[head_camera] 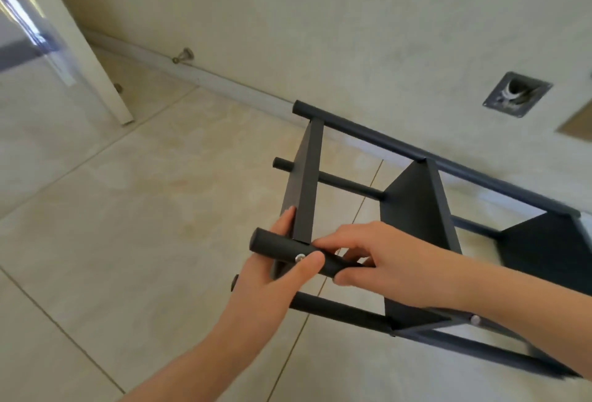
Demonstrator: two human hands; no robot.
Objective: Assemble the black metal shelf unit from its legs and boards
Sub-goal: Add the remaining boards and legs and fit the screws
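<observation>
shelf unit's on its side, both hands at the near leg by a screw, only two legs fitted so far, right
Not two: the head view shows four legs fitted. The shelf unit is on its side, with the left hand and right hand at the near leg by a screw.

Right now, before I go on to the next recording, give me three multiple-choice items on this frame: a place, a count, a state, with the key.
1. The shelf unit lies: A. on a table; B. on the tiled floor by the wall; C. in a box.
2. Count of boards: A. one; B. three; C. five.
3. The right hand: A. hangs idle; B. grips the near leg; C. holds a hammer.
Key: 1 B, tiles show under it; 2 B, three show in a row; 3 B, its fingers curl round the near leg beside the left hand.
</observation>
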